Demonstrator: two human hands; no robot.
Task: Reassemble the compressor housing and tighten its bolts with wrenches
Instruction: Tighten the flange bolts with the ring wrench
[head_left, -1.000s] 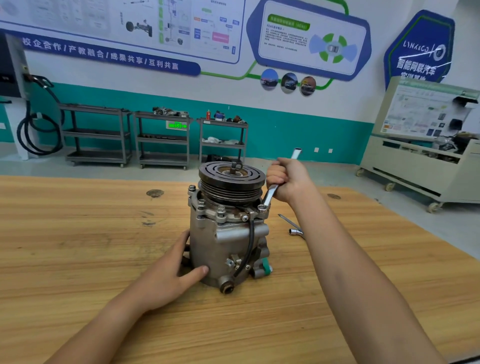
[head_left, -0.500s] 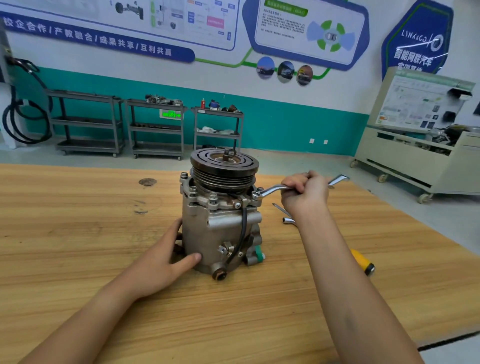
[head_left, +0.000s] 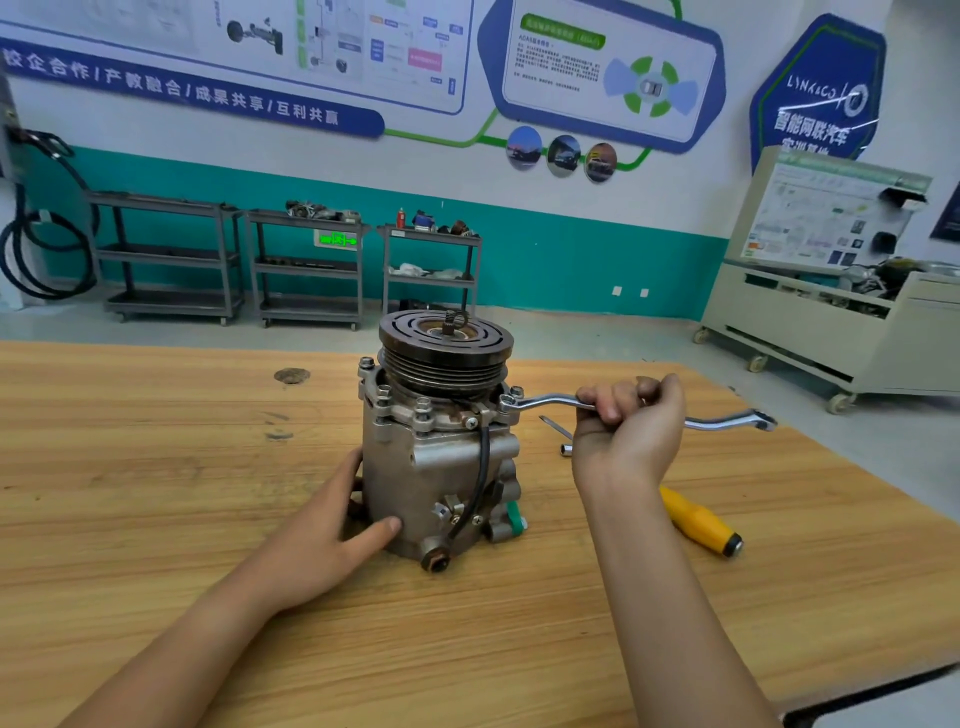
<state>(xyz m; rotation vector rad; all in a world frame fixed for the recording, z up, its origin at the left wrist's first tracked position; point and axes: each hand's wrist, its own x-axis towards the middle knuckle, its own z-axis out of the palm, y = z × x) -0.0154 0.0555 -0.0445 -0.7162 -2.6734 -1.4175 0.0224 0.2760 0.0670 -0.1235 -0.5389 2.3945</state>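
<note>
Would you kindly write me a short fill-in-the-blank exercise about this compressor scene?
1. The right hand grips a ____ seated on a bolt of the compressor.
2. The left hand steadies the compressor, whose pulley faces ____.
3. The tool handle on the table is ____ with a black tip.
Missing: wrench; up; yellow.

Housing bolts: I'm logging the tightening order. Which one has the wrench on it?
The bolt at the flange's right edge: the wrench, gripped by the right hand, has its ring end on it. The front and left bolts stand bare.
</note>
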